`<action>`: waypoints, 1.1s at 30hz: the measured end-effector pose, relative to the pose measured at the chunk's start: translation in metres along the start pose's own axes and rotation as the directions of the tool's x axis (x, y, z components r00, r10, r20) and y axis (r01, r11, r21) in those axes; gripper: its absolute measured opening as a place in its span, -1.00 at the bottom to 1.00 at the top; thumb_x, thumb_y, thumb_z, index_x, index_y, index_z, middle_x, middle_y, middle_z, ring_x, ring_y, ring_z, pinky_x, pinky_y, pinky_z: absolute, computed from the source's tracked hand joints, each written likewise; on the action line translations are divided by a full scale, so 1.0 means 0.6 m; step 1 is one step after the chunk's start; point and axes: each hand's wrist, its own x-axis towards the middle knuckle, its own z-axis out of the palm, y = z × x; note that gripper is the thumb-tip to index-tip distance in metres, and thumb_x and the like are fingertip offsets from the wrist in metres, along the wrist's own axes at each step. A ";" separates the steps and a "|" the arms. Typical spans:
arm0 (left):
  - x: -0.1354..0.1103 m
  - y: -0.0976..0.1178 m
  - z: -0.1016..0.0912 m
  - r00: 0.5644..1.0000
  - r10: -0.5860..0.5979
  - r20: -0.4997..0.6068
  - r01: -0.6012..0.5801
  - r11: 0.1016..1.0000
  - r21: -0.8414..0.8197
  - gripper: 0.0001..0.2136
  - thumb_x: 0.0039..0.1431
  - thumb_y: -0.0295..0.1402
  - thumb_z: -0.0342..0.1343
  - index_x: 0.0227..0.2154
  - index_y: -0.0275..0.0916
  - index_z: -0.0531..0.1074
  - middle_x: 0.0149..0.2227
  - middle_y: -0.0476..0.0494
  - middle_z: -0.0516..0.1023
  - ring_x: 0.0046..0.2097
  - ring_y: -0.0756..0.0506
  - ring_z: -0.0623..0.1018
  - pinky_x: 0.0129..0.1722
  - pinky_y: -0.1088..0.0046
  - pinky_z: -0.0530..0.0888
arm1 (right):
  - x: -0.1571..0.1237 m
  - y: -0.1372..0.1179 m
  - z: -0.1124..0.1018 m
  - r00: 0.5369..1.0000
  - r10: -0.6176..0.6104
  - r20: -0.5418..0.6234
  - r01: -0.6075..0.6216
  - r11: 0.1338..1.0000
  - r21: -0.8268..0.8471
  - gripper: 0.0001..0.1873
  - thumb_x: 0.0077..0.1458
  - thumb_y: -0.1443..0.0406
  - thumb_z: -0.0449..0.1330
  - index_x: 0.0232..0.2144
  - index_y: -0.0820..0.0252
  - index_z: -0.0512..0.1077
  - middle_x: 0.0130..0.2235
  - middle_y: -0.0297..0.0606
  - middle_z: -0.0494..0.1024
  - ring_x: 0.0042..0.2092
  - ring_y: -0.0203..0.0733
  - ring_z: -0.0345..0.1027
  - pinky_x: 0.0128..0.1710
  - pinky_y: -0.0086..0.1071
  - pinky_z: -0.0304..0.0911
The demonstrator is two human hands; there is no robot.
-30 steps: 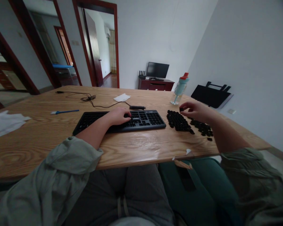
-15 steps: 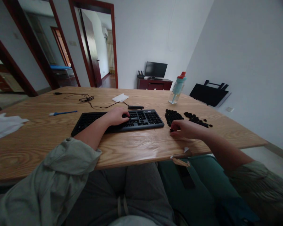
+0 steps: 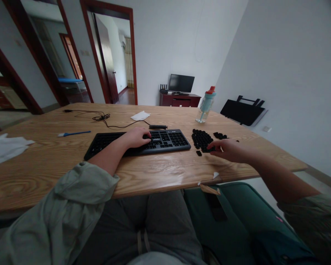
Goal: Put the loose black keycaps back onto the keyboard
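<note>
Rest the left hand (image 3: 136, 137) on the keyboard (image 3: 165, 144) and nudge keys (image 3: 201, 139) gently with the right hand (image 3: 230, 150), each grip's closure unclear.

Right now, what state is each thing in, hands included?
Left hand: bent, resting on the keyboard
Right hand: fingers bent at the pile; grip unclear
Keyboard: lying flat
Pile of black keys: loose, heaped
Cable: partly bunched
Bottle: upright, capped
Brush: lying flat
Tissue: wrinkled
Screen: dark
Door: open
</note>
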 end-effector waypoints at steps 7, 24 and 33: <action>-0.007 -0.007 -0.019 0.993 -0.024 -0.115 0.017 0.998 -0.061 -0.69 0.19 -0.19 0.06 -0.12 -0.21 0.57 -0.08 -0.17 0.61 -0.02 -0.19 0.54 0.06 0.32 0.43 | 0.024 -0.010 0.021 0.998 -0.023 0.065 0.029 0.996 -0.085 -0.75 0.10 0.22 0.18 -0.23 0.06 0.63 -0.28 -0.17 0.66 -0.33 -0.08 0.49 -0.33 -0.27 0.27; -0.124 -0.199 -0.078 0.819 -0.449 -0.357 0.377 0.891 -0.254 -0.70 0.08 -0.16 0.12 -0.25 -0.24 0.58 -0.28 -0.17 0.64 -0.24 -0.15 0.56 -0.20 0.37 0.48 | 0.143 -0.311 0.003 0.883 -0.447 -0.143 0.311 0.328 0.892 -0.68 0.02 0.16 0.34 -0.34 0.10 0.26 -0.13 -0.19 0.60 -0.13 -0.18 0.48 -0.13 -0.26 0.40; -0.137 -0.234 -0.060 0.822 -0.463 -0.332 0.372 0.877 -0.303 -0.72 0.06 -0.23 0.09 -0.27 -0.28 0.56 -0.32 -0.19 0.62 -0.29 -0.16 0.57 -0.26 0.35 0.46 | 0.209 -0.376 0.108 0.824 -0.562 -0.065 0.049 -0.043 0.998 -0.61 -0.05 0.39 0.36 -0.40 0.12 0.17 -0.27 -0.33 0.61 -0.22 -0.23 0.56 -0.19 -0.31 0.47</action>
